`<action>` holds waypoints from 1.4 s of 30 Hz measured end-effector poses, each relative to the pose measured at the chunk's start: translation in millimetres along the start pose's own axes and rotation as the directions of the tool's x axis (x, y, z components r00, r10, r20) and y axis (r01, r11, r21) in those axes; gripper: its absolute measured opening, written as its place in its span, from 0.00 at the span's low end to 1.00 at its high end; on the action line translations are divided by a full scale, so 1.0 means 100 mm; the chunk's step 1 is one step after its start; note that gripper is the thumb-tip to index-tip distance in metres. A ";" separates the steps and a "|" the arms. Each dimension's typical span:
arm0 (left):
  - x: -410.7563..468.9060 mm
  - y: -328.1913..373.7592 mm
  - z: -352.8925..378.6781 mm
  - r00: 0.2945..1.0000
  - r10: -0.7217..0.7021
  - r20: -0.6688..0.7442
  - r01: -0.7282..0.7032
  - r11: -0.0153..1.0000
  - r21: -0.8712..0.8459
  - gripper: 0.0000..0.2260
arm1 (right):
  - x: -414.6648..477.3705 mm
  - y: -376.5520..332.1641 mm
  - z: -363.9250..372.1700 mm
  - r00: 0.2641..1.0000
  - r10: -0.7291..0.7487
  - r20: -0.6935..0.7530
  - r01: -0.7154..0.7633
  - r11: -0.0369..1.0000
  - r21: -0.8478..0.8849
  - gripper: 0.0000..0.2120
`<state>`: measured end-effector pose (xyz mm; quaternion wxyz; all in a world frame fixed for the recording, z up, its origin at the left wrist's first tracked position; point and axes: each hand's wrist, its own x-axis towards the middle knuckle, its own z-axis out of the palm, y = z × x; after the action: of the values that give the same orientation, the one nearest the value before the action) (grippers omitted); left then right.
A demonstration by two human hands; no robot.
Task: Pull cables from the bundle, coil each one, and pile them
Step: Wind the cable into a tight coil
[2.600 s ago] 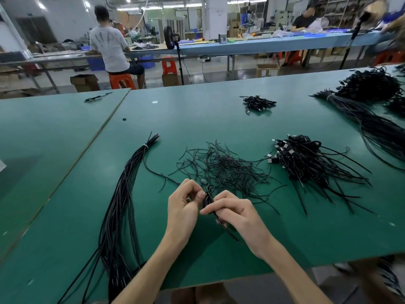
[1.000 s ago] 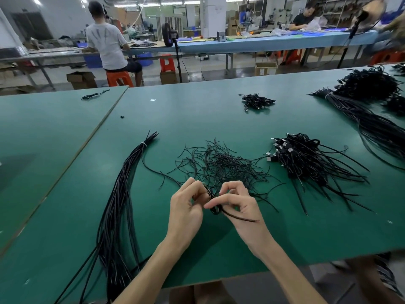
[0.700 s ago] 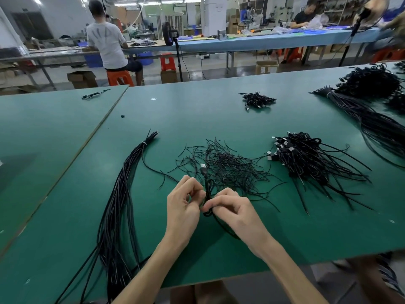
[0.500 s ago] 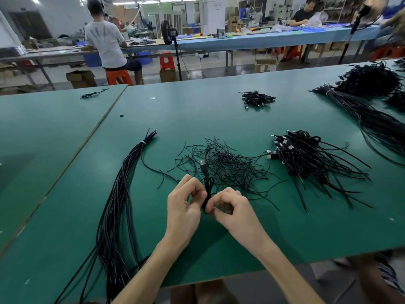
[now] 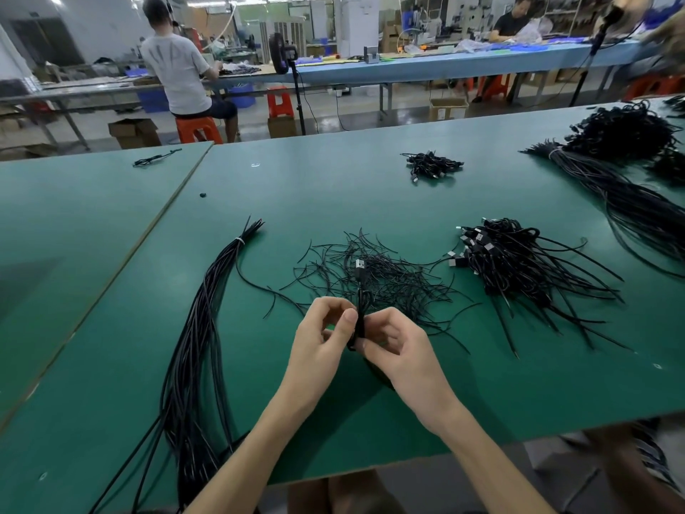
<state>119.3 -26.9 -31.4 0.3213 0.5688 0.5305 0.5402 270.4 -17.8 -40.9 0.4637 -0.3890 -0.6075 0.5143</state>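
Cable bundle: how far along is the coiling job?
Done: a pile of coiled cables sits right of centre. In hand: left hand and right hand both pinch one folded cable, its USB plug pointing up. Left: the tied bundle on the left looks thick, so many cables remain. Midway at best, I'd guess.

On the table [image 5: 370, 194] the long bundle [image 5: 200, 346] lies at the left, a scatter of loose ties [image 5: 400, 283] in the middle, and the pile of coiled cables [image 5: 519, 268] right of that. A smaller heap [image 5: 432, 165] sits farther back, behind the ties.
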 end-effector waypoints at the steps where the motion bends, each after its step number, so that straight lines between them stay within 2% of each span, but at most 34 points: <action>1: 0.00 0.00 0.00 0.999 -0.041 0.021 0.042 0.998 -0.040 0.05 | 0.00 0.00 0.00 1.000 0.002 -0.004 -0.002 1.000 0.004 0.06; 7: 0.03 -0.01 -0.06 0.970 -0.207 0.124 0.235 0.928 -0.290 0.13 | 0.01 0.00 0.00 0.998 0.062 -0.030 -0.060 0.996 0.070 0.07; 14: 0.04 -0.04 -0.08 0.970 -0.216 0.112 0.242 0.903 -0.356 0.10 | 0.01 0.01 -0.01 0.995 0.099 0.004 -0.099 0.991 0.090 0.08; 23: 0.08 -0.07 -0.12 0.946 -0.282 0.161 0.324 0.795 -0.513 0.17 | 0.01 0.02 0.01 0.995 0.093 0.030 -0.095 0.991 0.091 0.08; 26: 0.08 -0.07 -0.13 0.939 -0.278 0.204 0.345 0.765 -0.543 0.20 | 0.00 0.02 0.01 0.996 0.085 0.034 -0.088 0.992 0.091 0.08; 32: 0.07 -0.09 -0.11 0.936 -0.271 0.226 0.353 0.743 -0.568 0.17 | -0.01 -0.01 0.02 0.998 0.061 0.015 -0.063 0.992 0.113 0.05; 35: 0.06 -0.07 -0.10 0.949 -0.250 0.191 0.314 0.803 -0.507 0.16 | -0.01 -0.05 0.04 0.998 0.057 0.025 -0.059 0.994 0.087 0.13; 37: 0.05 -0.07 -0.08 0.957 -0.222 0.187 0.285 0.843 -0.456 0.15 | -0.01 -0.05 0.04 0.999 0.046 0.018 -0.047 0.997 0.058 0.11; 40: 0.04 -0.06 -0.07 0.954 -0.197 0.228 0.284 0.840 -0.463 0.13 | -0.01 -0.05 0.03 1.000 0.026 0.016 -0.027 0.997 0.073 0.04; 42: 0.03 -0.05 -0.07 0.948 -0.183 0.262 0.291 0.835 -0.468 0.14 | -0.02 -0.06 0.03 0.999 0.018 0.033 -0.021 0.996 0.088 0.07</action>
<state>110.7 -24.6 -33.4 0.5756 0.4481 0.4026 0.5530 267.8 -21.5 -35.6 0.4656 -0.3657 -0.5878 0.5514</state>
